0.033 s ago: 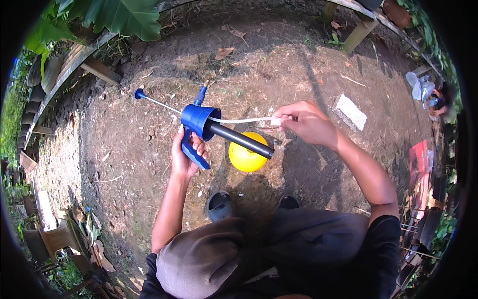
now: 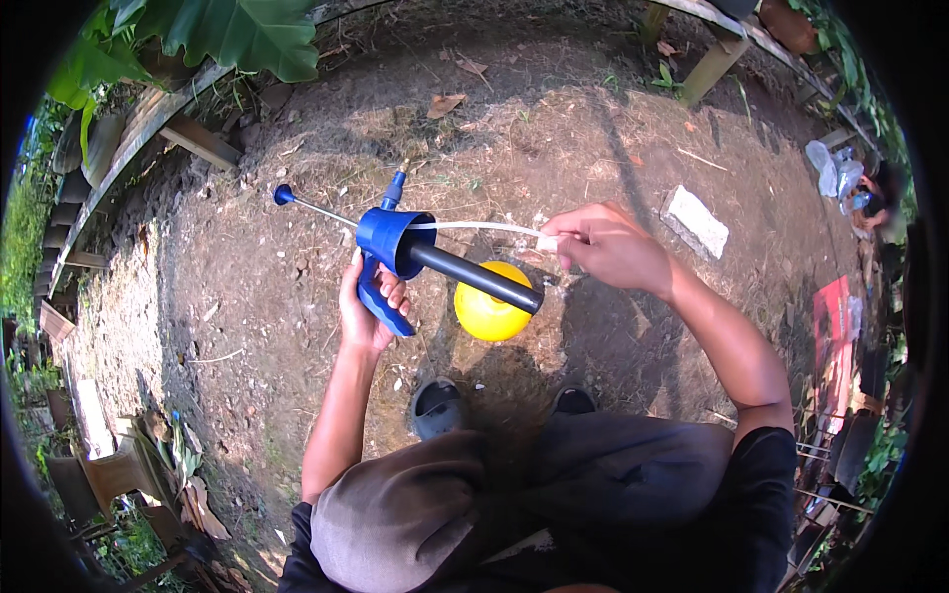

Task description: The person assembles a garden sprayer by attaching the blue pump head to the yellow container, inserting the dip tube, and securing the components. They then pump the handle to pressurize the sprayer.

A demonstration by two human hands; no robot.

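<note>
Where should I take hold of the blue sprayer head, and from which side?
By its blue handle, wrapped from the person's near side, as the left hand holds it. The handle is slim and angles toward the person; the thin rod, black tube and white tube project elsewhere from the sprayer head, so this grip likely leaves them clear.

Outdoor yard or garden plot, judging by what surrounds you: bare soil [image 2: 297, 296] underfoot, part sunlit, part shaded. Upper left of your frame: large green leaf [image 2: 247, 40]; wooden beam [image 2: 201, 141]. Upper right: wooden post [image 2: 712, 71]. Upper centre: dry leaf [image 2: 445, 105]. Right of centre: pale block [image 2: 697, 222]. Left edge: greenery [image 2: 25, 247], lit by daylight.
</note>
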